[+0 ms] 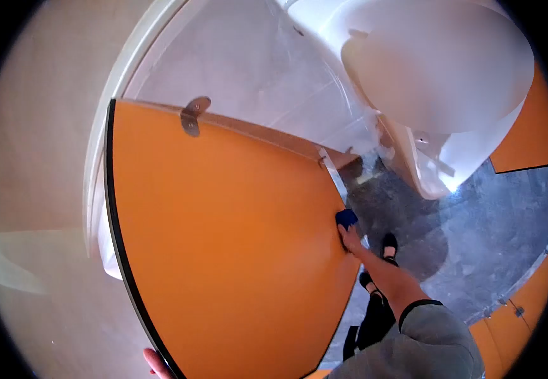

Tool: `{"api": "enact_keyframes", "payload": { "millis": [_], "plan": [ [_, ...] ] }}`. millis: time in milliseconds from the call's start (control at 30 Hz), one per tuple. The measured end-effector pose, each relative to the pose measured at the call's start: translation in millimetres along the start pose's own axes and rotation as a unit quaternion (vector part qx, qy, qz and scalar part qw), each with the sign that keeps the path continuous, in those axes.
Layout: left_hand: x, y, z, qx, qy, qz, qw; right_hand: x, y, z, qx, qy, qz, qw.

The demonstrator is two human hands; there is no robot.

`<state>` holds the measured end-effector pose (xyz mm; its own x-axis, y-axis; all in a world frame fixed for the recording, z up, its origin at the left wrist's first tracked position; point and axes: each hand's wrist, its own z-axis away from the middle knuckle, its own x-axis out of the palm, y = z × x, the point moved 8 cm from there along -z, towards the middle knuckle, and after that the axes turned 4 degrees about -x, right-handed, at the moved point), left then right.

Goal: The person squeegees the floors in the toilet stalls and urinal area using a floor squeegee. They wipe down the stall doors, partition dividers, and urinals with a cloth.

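A large orange panel [230,240] with black edging fills the middle of the view. My right hand [351,240] is closed on a blue cloth [346,218] and presses it against the panel's right side, near its edge. At the bottom left, part of my left hand [155,363] shows, its fingers round the panel's black edge; the rest of that hand is hidden or out of frame. Along the panel's upper border sits a metal bracket [193,116].
A white ceramic urinal [435,148] juts out at the upper right. Below lie the grey floor [470,240] and my feet in dark shoes [389,241]. More orange panels [530,136] stand at the right. A beige wall [34,158] spans the left side.
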<state>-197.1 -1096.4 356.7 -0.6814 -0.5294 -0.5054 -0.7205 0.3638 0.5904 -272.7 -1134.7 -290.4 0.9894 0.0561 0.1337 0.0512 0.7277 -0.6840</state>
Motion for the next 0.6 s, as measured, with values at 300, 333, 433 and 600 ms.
{"api": "enact_keyframes", "payload": {
  "millis": [300, 333, 433, 600],
  "plan": [
    [4.9, -0.5, 7.4, -0.046, 0.024, 0.132, 0.990, 66.4, -154.2, 302.6, -0.351, 0.152, -0.049, 0.923],
    [9.7, -0.7, 7.2, -0.041, 0.029, 0.155, 0.987, 64.1, -208.0, 339.3, -0.393, 0.066, -0.102, 0.912],
    [10.9, 1.0, 6.3, -0.023, 0.022, 0.122, 0.992, 69.3, -287.6, 414.6, -0.679, 0.002, -0.011, 0.734],
    [7.8, 8.3, 4.2, -0.044, 0.019, 0.107, 0.993, 62.1, -248.1, 343.0, -0.627, 0.043, -0.017, 0.777]
  ]
}}
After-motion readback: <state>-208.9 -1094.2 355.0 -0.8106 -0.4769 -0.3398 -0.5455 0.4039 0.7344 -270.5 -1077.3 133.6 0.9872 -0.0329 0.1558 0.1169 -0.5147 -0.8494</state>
